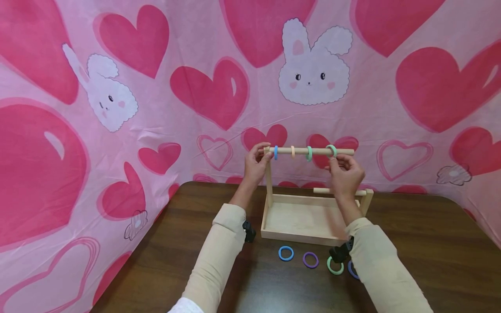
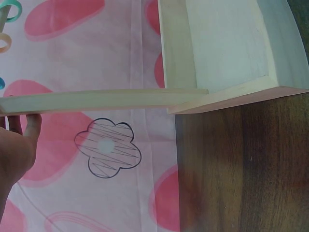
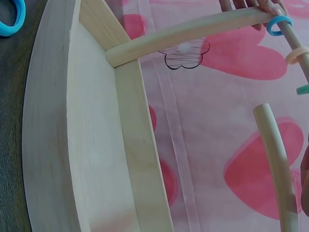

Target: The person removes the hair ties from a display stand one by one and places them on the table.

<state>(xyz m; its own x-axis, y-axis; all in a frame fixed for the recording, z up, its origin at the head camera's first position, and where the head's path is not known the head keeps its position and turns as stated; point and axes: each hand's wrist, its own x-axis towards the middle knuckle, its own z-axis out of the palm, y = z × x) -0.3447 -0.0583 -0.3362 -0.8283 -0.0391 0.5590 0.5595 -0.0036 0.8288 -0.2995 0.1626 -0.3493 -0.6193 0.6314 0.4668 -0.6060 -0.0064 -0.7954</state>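
My left hand (image 1: 255, 164) holds the top of a tall wooden post (image 1: 268, 182), fingers and thumb around it where a wooden rod (image 1: 321, 151) juts out to the right. Along that rod hang a blue ring (image 1: 275, 153), a peach ring (image 1: 292, 151) and a green ring (image 1: 309, 154). Farther right, the thumb and forefinger of my right hand (image 1: 346, 176) pinch another green ring (image 1: 334, 150) that is around the rod, short of its free end. In the left wrist view, fingers (image 2: 33, 126) press against the post's side.
The post rises from a shallow wooden tray (image 1: 301, 237) on a dark brown table (image 1: 211, 217). A shorter post (image 1: 367, 201) at the tray's right bears a lower rod (image 1: 322, 190). In front lie a blue ring (image 1: 286, 260), a purple ring (image 1: 311, 267) and others. A pink patterned cloth (image 1: 266, 95) hangs behind.
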